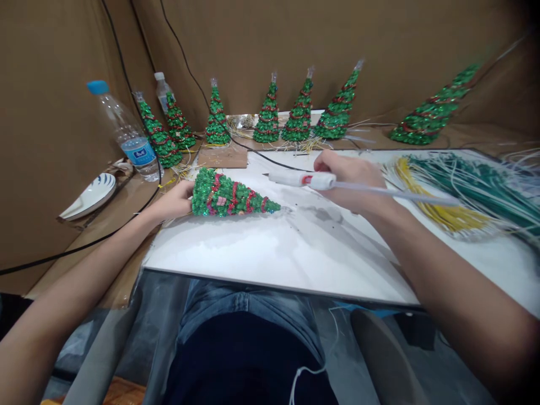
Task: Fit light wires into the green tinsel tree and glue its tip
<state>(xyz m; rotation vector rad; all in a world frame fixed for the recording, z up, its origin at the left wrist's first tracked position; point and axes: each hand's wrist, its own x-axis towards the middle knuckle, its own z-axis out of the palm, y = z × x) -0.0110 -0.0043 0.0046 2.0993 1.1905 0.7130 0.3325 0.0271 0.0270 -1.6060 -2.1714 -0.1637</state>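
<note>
My left hand (pixel 179 201) grips the base of a small green Christmas tree (pixel 230 196), which is wound with red trim and lies sideways, its clear tip pointing right. Its fingers are mostly hidden behind and inside the base. In my right hand (pixel 348 177) is a white hot glue gun (pixel 306 180), held with its dark nozzle towards the left, above and a little right of the tree's tip. A long translucent glue stick (pixel 400 194) juts out from the gun's back end. The nozzle and the tree are apart.
Several finished-looking trees stand along the back, including a tilted tree (pixel 434 107). Green strands (pixel 468 185) and yellow strands (pixel 447 216) lie on the right. A water bottle (pixel 141 152) and a white dish (pixel 90 197) are at left. A black cable (pixel 158 188) crosses the white board (pixel 253 253).
</note>
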